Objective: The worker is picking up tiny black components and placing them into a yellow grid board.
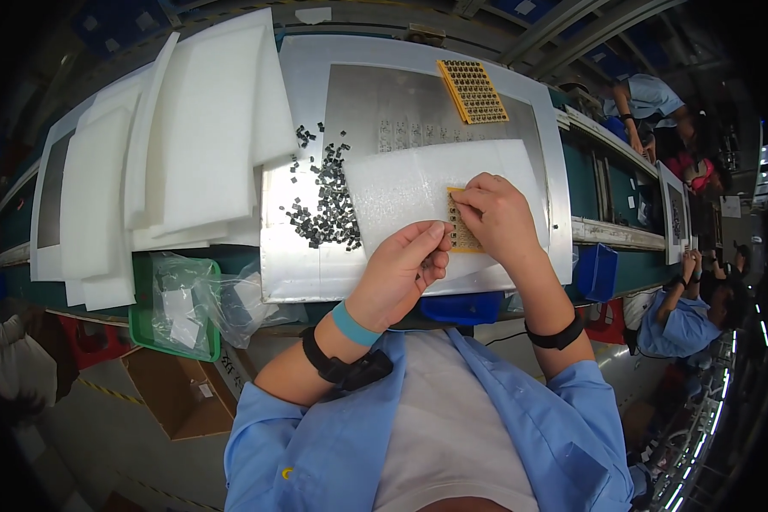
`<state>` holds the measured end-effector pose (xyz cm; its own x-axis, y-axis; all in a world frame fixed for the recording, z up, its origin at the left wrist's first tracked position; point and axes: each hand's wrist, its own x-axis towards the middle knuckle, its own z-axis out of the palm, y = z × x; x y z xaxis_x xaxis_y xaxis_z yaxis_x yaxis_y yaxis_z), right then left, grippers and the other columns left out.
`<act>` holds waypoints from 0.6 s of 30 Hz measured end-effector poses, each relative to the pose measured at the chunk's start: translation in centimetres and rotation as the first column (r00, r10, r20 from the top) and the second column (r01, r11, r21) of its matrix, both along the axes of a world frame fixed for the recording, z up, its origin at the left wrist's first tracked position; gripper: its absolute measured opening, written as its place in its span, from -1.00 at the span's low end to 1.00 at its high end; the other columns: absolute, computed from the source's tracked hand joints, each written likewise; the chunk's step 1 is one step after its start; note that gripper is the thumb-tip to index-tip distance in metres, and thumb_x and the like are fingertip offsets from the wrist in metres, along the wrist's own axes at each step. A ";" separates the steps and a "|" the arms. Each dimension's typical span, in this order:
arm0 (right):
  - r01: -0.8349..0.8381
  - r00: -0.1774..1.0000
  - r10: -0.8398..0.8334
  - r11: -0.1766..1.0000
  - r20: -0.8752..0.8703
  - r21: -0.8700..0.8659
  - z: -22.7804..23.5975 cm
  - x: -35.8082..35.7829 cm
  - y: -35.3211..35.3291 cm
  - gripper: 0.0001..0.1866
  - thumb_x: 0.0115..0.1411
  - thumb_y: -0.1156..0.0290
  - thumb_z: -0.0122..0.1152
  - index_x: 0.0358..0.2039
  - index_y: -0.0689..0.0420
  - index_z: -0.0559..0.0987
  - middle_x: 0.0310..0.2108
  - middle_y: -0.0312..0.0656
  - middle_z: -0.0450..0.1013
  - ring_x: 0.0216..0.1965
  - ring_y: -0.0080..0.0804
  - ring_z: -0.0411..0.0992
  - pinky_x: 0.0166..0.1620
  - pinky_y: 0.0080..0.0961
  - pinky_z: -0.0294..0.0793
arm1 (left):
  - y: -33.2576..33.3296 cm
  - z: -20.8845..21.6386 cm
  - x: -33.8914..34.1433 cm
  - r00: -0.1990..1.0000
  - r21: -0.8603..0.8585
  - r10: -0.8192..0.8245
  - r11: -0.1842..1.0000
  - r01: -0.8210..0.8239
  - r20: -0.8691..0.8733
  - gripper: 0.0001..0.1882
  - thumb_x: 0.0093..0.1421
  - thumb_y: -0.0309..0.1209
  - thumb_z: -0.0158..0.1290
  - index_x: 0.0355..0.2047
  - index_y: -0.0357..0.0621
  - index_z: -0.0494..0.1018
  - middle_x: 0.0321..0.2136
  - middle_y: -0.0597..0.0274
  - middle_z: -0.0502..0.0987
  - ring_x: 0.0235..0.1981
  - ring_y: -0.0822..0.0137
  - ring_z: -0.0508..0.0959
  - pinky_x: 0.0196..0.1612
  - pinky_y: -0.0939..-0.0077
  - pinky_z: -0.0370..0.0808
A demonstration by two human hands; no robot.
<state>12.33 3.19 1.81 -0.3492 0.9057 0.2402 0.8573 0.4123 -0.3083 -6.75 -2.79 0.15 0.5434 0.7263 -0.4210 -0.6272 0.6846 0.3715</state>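
Observation:
My left hand (405,269) pinches something very small between thumb and forefinger, right at the left edge of a small yellow perforated tray (462,237). My right hand (497,218) rests on that tray, fingertips pressing its top. The tray lies on a white foam sheet (401,183) on a metal work plate (303,256). A loose heap of small dark square parts (328,205) lies on the plate, just left of the foam sheet. A second yellow tray (474,90), filled with dark parts, sits at the far side of the plate.
A stack of white foam sheets (196,136) covers the bench to the left. A green bin with clear plastic bags (175,303) hangs below the bench edge, a cardboard box (175,392) under it. Blue bins (597,271) sit at the right. Other workers (683,311) sit further right.

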 end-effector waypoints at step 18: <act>-0.055 0.856 -0.019 0.991 -0.517 -0.126 7.7 0.7 -5.5 -0.83 -0.02 0.59 0.36 -0.34 0.21 0.64 -0.32 -0.12 0.51 -0.27 -0.22 0.51 -0.16 -0.41 0.50 | -1.5 2.4 2.7 0.995 -0.066 0.098 0.993 -0.096 0.024 -0.82 0.39 -0.28 0.03 -0.18 -0.12 0.47 -0.33 0.38 0.50 -0.38 0.57 0.43 -0.28 0.73 0.43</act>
<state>13.04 -2.26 9.54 -0.2245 0.9364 0.2699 0.5522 0.3504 -0.7565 -4.03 -4.31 2.53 0.4836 0.7479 -0.4547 -0.7013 0.6420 0.3099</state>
